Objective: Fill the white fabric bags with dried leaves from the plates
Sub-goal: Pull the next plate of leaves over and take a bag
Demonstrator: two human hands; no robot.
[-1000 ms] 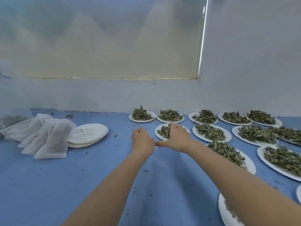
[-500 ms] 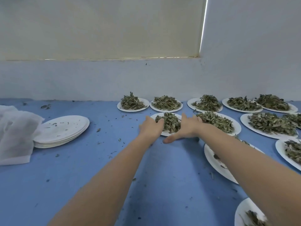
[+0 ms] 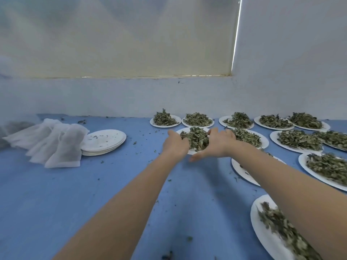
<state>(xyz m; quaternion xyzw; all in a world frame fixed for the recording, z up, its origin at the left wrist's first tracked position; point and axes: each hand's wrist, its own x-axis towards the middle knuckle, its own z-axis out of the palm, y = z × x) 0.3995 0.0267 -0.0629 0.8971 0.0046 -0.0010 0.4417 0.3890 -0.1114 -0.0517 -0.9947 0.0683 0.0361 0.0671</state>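
Note:
A white plate (image 3: pixel 184 130) heaped with dried green leaves (image 3: pixel 196 138) sits on the blue table, in the second row from the wall. My left hand (image 3: pixel 175 144) grips its left rim with curled fingers. My right hand (image 3: pixel 218 145) holds the right side, fingers over the rim and thumb stretched along the near edge. Several white fabric bags (image 3: pixel 56 145) lie overlapping at the far left, well apart from both hands.
A stack of empty white plates (image 3: pixel 104 141) sits next to the bags. Several more plates of leaves (image 3: pixel 298 140) fill the right side up to the wall, and one (image 3: pixel 262 222) lies near under my right forearm. Leaf crumbs dot the blue table (image 3: pixel 93 194).
Both hands have reached forward and closed in on the two sides of the leaf plate. The view has swung left, so the bags are back in sight.

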